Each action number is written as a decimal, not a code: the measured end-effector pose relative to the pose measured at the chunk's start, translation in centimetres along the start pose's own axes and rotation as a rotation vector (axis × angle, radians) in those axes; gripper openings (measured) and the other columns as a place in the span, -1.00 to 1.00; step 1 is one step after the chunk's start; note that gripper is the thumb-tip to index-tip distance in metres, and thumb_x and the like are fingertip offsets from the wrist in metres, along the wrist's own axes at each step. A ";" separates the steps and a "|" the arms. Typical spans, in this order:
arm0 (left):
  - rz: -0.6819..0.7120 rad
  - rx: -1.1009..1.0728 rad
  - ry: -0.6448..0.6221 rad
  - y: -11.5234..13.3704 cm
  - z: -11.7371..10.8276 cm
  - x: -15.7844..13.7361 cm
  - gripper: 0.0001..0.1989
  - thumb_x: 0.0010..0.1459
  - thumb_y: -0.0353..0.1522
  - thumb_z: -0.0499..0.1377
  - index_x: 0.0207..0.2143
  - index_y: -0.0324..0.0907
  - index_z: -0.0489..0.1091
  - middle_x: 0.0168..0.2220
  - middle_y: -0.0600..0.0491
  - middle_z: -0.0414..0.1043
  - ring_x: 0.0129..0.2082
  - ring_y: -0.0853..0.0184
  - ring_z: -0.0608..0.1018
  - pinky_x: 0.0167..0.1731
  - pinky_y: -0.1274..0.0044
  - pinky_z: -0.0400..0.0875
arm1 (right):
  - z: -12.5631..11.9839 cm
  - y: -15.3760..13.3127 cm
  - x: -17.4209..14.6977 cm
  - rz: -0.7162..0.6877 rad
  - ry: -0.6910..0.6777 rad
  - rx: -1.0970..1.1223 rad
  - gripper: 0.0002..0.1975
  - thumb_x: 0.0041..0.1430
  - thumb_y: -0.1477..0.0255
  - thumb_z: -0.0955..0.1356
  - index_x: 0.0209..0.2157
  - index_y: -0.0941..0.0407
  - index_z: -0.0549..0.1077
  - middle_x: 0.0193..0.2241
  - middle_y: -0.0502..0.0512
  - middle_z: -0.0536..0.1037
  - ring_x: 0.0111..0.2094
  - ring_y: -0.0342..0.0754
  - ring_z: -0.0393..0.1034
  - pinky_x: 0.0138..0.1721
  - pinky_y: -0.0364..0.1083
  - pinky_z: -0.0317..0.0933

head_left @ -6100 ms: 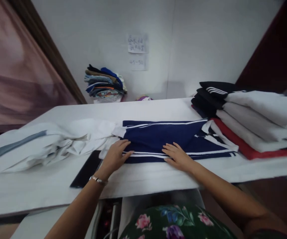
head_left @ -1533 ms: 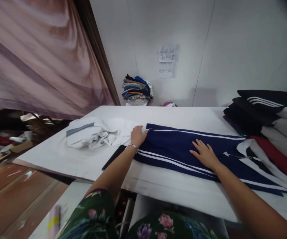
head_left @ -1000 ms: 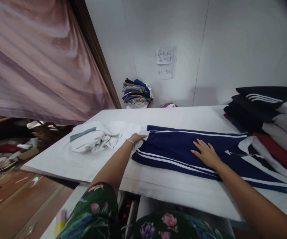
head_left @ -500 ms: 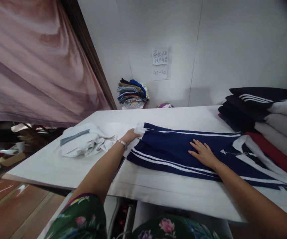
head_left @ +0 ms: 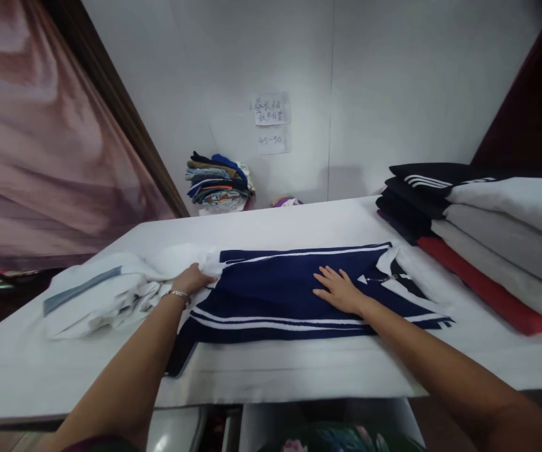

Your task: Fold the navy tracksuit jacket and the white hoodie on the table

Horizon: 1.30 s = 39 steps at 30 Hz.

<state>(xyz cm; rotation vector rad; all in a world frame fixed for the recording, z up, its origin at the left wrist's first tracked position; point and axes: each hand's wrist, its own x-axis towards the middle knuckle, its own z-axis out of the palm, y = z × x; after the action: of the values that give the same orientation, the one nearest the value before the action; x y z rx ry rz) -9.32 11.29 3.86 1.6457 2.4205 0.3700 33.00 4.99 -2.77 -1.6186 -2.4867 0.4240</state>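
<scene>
A navy jacket (head_left: 271,285) with white stripes, a white collar and a zip at the neck lies folded lengthwise on the white table. My left hand (head_left: 193,279) is closed on white cloth at the jacket's left end; whether this cloth belongs to the jacket or to the pile beside it, I cannot tell. Flat on the navy cloth near the collar rests my right hand (head_left: 341,290), fingers spread, holding nothing. To the left of my left hand lies a crumpled white garment (head_left: 96,307) with a grey-blue band. A dark flap (head_left: 180,353) shows below the jacket's lower left corner.
On the right stands a stack of folded garments (head_left: 501,245) in black, white, grey and red. A smaller pile of clothes (head_left: 219,182) sits past the far table edge, below a handwritten paper sign (head_left: 271,110). A pinkish curtain (head_left: 49,150) hangs at left.
The view has swung right, so everything sits further left in it. The jacket's collar end is now apart from the stack, and the dark flap at its lower left has come into sight.
</scene>
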 end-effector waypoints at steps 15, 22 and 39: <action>0.581 0.379 -0.140 7.7 9.0 -1.6 -0.36 0.24 -0.06 -0.16 0.29 -0.12 0.05 0.35 -0.09 -0.08 0.34 0.05 -0.02 0.20 0.06 -0.08 | -1.9 1.3 6.3 0.188 -0.029 0.098 -0.25 0.24 -0.05 0.04 0.31 0.09 0.03 0.36 0.15 -0.11 0.36 0.13 -0.36 0.26 0.23 -0.43; 0.618 0.408 -0.151 7.5 8.9 -1.2 -0.41 0.23 -0.08 -0.16 0.25 -0.04 0.16 0.35 -0.06 -0.08 0.34 0.06 -0.04 0.20 0.06 -0.12 | -5.1 4.2 2.2 0.222 0.141 0.034 -0.25 0.25 -0.05 0.02 0.30 0.12 0.06 0.34 0.24 -0.06 0.35 0.12 -0.31 0.26 0.22 -0.39; 0.568 0.356 -0.127 7.7 9.4 -0.9 -0.32 0.20 -0.07 -0.13 0.30 -0.16 0.03 0.35 -0.11 -0.09 0.34 0.06 -0.04 0.20 0.06 -0.11 | -4.3 9.1 -3.9 0.454 0.192 -0.139 -0.23 0.23 -0.07 0.05 0.28 0.16 0.10 0.34 0.24 -0.04 0.35 0.15 -0.29 0.27 0.21 -0.35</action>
<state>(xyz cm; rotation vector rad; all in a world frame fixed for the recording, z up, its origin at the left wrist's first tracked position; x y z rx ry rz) 0.59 14.05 -2.64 2.4209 1.9706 -0.1023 43.66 5.59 -1.41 -2.1697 -2.0412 0.1332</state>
